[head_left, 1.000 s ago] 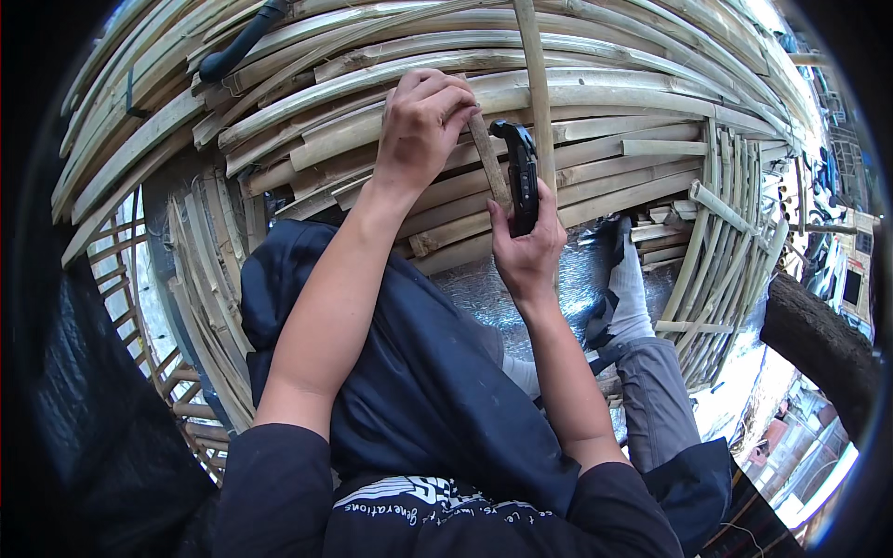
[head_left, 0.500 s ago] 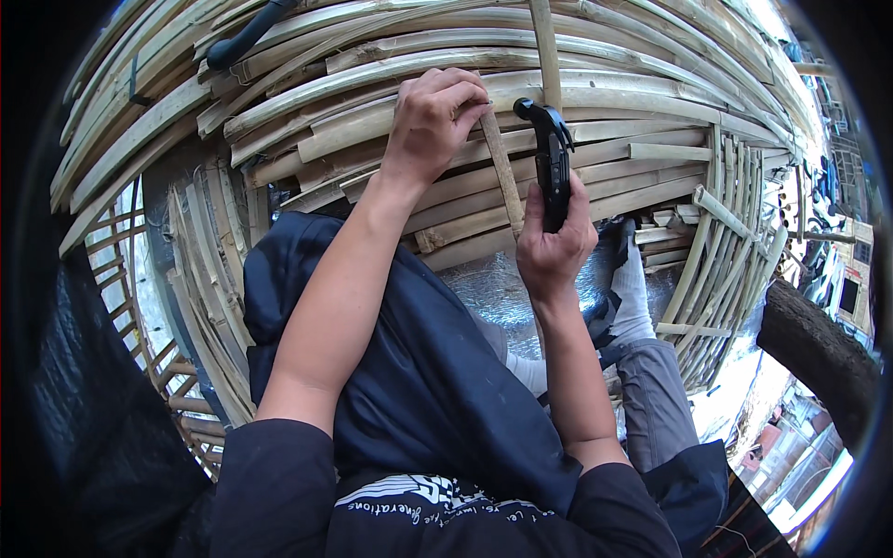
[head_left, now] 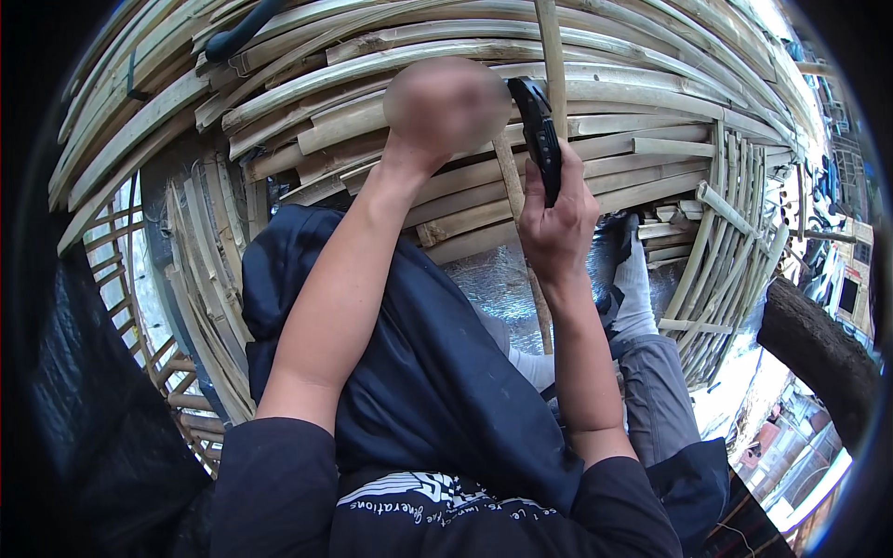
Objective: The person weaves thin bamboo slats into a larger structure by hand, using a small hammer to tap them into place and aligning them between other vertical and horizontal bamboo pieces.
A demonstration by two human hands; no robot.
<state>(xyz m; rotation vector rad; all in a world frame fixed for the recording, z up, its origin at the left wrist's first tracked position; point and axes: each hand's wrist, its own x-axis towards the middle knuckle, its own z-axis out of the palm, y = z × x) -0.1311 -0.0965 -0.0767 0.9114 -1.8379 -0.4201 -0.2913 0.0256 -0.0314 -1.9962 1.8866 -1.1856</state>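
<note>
My right hand point(head_left: 560, 223) is closed around a black claw hammer point(head_left: 541, 139), its head pointing away from me. The hammer head is just right of my left hand point(head_left: 445, 107), which is over the bamboo slats. A blur covers that hand, so its fingers and anything in them cannot be made out. From beside it a thin bamboo strip point(head_left: 513, 186) runs down between my forearms, crossing the long split-bamboo slats point(head_left: 642, 88). A second upright bamboo strip point(head_left: 553, 56) stands behind the hammer.
Bundled bamboo strips point(head_left: 735, 214) stand at the right, with a dark log point(head_left: 819, 358) beyond them. A dark curved tube-like thing point(head_left: 244, 35) lies over the slats at the upper left. Dark cloth point(head_left: 419, 344) covers my lap. Shiny silver sheeting point(head_left: 498, 284) shows below the slats.
The hammer has moved up and left, closer to my left hand, and is tilted more. My left hand has shifted slightly up; earlier its fingers were pinched at the thin strip's top end.
</note>
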